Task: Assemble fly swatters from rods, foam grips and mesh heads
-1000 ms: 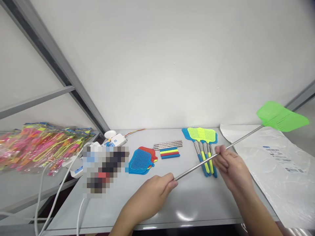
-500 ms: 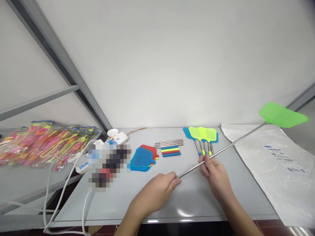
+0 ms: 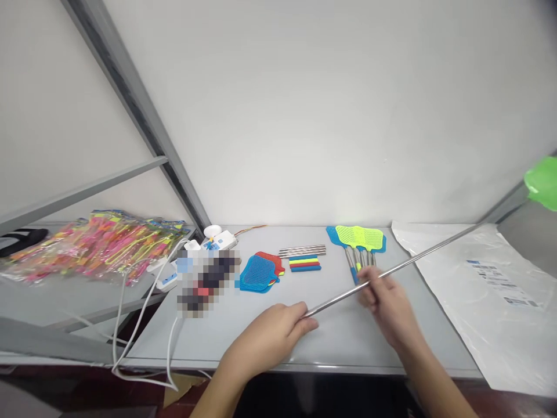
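A fly swatter with a long metal rod runs slantwise up to the right above the table. My left hand is closed round the rod's lower end, hiding whatever lies inside the fist. Farther up, my right hand has its fingers closed on the rod, slightly blurred. The bright green swatter head is cut off by the right edge of the view. Just behind my right hand lie several finished swatters with yellow heads and blue ones beneath, their short metal stems partly covered by the hand.
Loose blue and red swatter heads, metal rods and coloured grips lie mid-table. Power strips with white cables and a pixelated item are at left. Bagged pink-and-yellow goods sit farther left; a white mailer lies right.
The green head has moved right, partly out of view, and a longer stretch of rod shows between it and my right hand. Both hands stay on the rod. The view has shifted slightly.
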The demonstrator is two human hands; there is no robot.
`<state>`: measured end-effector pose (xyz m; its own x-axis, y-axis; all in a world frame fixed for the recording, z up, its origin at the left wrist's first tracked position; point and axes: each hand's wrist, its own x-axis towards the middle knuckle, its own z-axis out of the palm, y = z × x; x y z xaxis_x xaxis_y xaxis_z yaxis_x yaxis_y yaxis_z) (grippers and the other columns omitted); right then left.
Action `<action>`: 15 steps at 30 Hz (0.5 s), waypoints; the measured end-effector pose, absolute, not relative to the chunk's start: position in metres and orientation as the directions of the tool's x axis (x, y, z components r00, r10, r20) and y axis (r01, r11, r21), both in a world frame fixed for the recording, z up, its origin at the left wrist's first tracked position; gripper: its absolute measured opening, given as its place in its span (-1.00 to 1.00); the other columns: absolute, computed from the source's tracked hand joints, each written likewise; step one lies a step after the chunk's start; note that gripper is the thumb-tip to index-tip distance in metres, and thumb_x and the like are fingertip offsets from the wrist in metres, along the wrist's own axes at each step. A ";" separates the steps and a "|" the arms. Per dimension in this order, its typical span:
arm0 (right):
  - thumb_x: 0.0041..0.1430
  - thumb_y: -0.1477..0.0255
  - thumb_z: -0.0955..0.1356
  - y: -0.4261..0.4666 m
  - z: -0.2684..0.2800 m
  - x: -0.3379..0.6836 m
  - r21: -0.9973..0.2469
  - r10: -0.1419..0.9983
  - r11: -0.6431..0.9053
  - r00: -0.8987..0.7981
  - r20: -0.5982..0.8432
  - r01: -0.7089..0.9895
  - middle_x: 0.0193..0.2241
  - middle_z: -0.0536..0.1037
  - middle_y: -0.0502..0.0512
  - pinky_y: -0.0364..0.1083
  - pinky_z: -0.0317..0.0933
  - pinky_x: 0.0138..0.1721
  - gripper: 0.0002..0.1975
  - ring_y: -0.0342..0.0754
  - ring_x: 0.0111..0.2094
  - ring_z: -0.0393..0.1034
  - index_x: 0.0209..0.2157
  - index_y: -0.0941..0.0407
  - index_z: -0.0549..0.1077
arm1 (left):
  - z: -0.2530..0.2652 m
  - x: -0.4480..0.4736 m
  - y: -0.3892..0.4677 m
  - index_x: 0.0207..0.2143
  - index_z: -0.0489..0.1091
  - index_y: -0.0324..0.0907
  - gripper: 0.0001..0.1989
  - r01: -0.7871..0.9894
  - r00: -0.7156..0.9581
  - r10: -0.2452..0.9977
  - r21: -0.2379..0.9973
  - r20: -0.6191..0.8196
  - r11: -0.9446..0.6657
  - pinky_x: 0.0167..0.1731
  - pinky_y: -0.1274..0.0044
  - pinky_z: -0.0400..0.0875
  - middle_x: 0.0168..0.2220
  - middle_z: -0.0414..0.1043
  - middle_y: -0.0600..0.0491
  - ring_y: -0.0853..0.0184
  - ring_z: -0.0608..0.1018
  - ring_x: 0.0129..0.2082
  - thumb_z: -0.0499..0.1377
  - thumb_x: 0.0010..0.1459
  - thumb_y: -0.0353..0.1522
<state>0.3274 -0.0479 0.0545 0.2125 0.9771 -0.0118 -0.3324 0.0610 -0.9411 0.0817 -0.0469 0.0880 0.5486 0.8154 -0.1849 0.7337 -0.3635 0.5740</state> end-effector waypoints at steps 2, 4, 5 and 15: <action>0.22 0.09 0.31 -0.049 0.049 0.317 -0.962 0.991 -0.007 0.130 -0.044 -0.274 -0.74 0.13 -0.14 -0.15 -0.14 -0.61 -0.64 -0.22 -0.67 -0.04 -0.39 0.12 0.43 | 0.087 0.088 -0.044 -0.34 0.35 -0.12 -0.61 0.728 0.559 0.813 0.563 -0.159 -0.391 -0.44 0.54 0.12 -0.46 0.37 0.07 0.26 0.42 -0.41 -0.09 0.32 -0.08; 0.24 0.09 0.29 -0.049 0.048 0.317 -0.978 0.984 0.032 0.180 -0.005 -0.205 -0.75 0.14 -0.13 -0.14 -0.15 -0.60 -0.62 -0.23 -0.66 -0.05 -0.40 0.13 0.43 | 0.086 0.091 -0.040 -0.35 0.34 -0.12 -0.62 0.709 0.580 0.803 0.568 -0.133 -0.418 -0.46 0.54 0.11 -0.47 0.35 0.08 0.28 0.42 -0.44 -0.10 0.34 -0.10; 0.24 0.10 0.29 -0.049 0.050 0.319 -0.983 0.975 0.063 0.222 0.024 -0.171 -0.76 0.14 -0.13 -0.14 -0.15 -0.59 -0.63 -0.22 -0.66 -0.05 -0.40 0.13 0.44 | 0.086 0.091 -0.038 -0.36 0.34 -0.12 -0.62 0.693 0.596 0.794 0.576 -0.120 -0.433 -0.46 0.55 0.11 -0.47 0.35 0.09 0.28 0.42 -0.44 -0.11 0.34 -0.11; 0.25 0.16 0.31 -0.040 0.055 0.329 -0.964 0.963 0.084 0.269 0.014 -0.251 -0.73 0.10 -0.13 -0.14 -0.11 -0.58 -0.67 -0.22 -0.64 -0.05 -0.43 0.12 0.43 | 0.087 0.063 -0.024 -0.36 0.35 -0.13 -0.67 0.671 0.556 0.822 0.649 -0.121 -0.358 -0.36 0.56 0.18 -0.38 0.42 0.09 0.28 0.45 -0.33 -0.04 0.32 -0.15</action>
<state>0.3292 -0.0397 0.0554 0.2688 0.9631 0.0142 -0.2506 0.0841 -0.9644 0.0635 -0.0245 0.0869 0.5559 0.8224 -0.1212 0.6714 -0.3582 0.6488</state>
